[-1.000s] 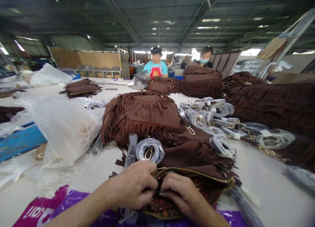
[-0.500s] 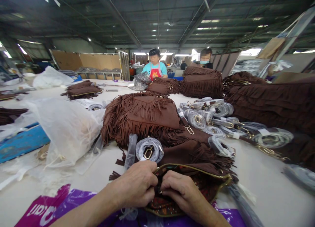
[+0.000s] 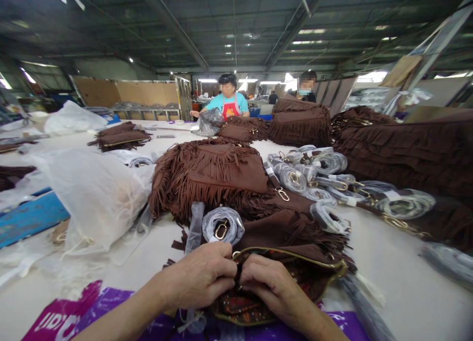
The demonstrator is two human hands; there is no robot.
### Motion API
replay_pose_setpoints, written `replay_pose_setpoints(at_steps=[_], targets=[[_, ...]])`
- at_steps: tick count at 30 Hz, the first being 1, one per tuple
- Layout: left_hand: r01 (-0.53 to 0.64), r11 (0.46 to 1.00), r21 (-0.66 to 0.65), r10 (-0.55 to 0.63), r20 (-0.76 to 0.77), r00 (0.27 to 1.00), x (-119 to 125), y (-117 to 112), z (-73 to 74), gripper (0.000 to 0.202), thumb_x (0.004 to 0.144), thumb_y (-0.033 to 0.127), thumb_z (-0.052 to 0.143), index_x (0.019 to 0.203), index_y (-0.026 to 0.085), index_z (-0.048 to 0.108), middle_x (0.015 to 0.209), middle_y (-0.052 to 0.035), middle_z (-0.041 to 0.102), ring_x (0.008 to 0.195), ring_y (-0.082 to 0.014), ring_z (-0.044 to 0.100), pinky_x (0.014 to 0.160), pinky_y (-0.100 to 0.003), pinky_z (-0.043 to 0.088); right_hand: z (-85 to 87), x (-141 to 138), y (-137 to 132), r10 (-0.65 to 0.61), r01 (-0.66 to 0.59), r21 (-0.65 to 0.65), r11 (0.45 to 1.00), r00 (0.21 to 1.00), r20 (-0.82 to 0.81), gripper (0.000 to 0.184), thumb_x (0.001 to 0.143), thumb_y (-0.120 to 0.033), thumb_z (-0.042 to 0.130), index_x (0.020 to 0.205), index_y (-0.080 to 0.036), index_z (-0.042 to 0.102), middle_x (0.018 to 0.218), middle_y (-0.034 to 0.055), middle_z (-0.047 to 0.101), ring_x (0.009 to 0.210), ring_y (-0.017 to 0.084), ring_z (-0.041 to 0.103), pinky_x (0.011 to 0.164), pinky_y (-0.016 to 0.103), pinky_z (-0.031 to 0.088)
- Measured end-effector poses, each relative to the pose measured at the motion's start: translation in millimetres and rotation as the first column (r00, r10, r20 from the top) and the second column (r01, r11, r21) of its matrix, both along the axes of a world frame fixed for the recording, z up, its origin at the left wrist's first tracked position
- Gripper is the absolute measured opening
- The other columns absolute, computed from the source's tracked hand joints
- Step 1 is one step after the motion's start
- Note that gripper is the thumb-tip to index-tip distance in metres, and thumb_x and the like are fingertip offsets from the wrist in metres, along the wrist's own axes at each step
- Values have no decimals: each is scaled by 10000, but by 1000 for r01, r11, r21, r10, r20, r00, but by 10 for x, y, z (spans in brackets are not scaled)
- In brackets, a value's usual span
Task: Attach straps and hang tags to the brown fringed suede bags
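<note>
A dark brown fringed bag point(image 3: 291, 236) lies in front of me, its gold-zipped mouth spread to show a patterned lining point(image 3: 244, 304). My left hand point(image 3: 201, 277) is closed at the left end of the opening, thumb and fingers pinched on the bag's edge. Facing it, my right hand point(image 3: 271, 284) reaches into the mouth with curled fingers pinched together; whatever they hold is hidden. The two sets of fingertips almost meet. Just beyond my left hand sits a coiled strap in clear wrap point(image 3: 222, 225) with a gold clasp.
More fringed bags point(image 3: 225, 173) are piled ahead and at the right point(image 3: 406, 153). Several wrapped straps point(image 3: 318, 168) lie between them. On the left are a white plastic bag point(image 3: 99, 198) and a blue board point(image 3: 33, 215). Purple plastic point(image 3: 92, 311) lies under my arms. A co-worker point(image 3: 227, 102) stands across the table.
Both hands stay at the bag's opening, with my fingertips drawn slightly closer together. The view has shifted a little. Across the table, the co-worker's arm has stretched out to the left.
</note>
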State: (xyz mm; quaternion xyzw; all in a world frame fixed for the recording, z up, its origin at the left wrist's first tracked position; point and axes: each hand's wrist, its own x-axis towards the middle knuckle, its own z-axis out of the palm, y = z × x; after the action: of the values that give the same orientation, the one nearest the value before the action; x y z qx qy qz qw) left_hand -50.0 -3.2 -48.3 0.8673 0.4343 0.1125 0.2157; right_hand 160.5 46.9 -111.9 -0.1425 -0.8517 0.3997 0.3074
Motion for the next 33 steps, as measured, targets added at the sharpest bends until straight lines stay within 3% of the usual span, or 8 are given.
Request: replay_pose_setpoints(at_steps=[6, 13, 21, 28, 33], targets=[[-143, 989, 43, 143, -15, 990, 84, -3, -85, 195, 917, 93, 557, 739, 173, 554, 843, 3, 555, 812, -147, 535, 686, -257, 353, -4, 11, 9, -14, 14, 4, 1000, 1000, -2, 320, 1041, -375, 473, 824, -206, 639, 833, 21, 613, 777, 156, 578, 701, 225, 447], [-91, 996, 1, 90, 24, 996, 89, 6, -76, 182, 906, 74, 560, 782, 192, 625, 898, 1, 585, 870, -152, 546, 765, -245, 385, 4, 15, 8, -15, 15, 13, 1000, 1000, -19, 289, 1038, -348, 492, 827, -209, 634, 829, 8, 618, 777, 143, 576, 721, 207, 434], [-202, 978, 50, 202, -11, 979, 167, -48, -198, 174, 885, 95, 564, 739, 181, 605, 837, -3, 560, 839, -151, 540, 725, -261, 368, -55, 5, 26, -24, 24, -7, 1000, 999, -34, 256, 1021, -301, 523, 807, -206, 626, 826, 6, 600, 779, 145, 567, 706, 204, 418], [-305, 952, 13, 299, 161, 941, 192, -36, -273, 199, 840, 77, 574, 660, 163, 565, 772, 6, 530, 777, -132, 518, 680, -248, 340, -64, 11, 25, -57, 57, -6, 998, 998, -25, 155, 929, -94, 576, 834, -210, 616, 818, -10, 612, 782, 142, 576, 722, 199, 415], [-279, 957, -85, 292, 258, 921, 144, -9, -184, 209, 826, 51, 572, 652, 164, 598, 772, 18, 516, 796, -123, 520, 712, -236, 341, -80, 27, 40, -89, 89, 21, 996, 996, -18, 164, 912, -72, 566, 831, -209, 608, 793, -15, 614, 753, 137, 581, 701, 193, 415]])
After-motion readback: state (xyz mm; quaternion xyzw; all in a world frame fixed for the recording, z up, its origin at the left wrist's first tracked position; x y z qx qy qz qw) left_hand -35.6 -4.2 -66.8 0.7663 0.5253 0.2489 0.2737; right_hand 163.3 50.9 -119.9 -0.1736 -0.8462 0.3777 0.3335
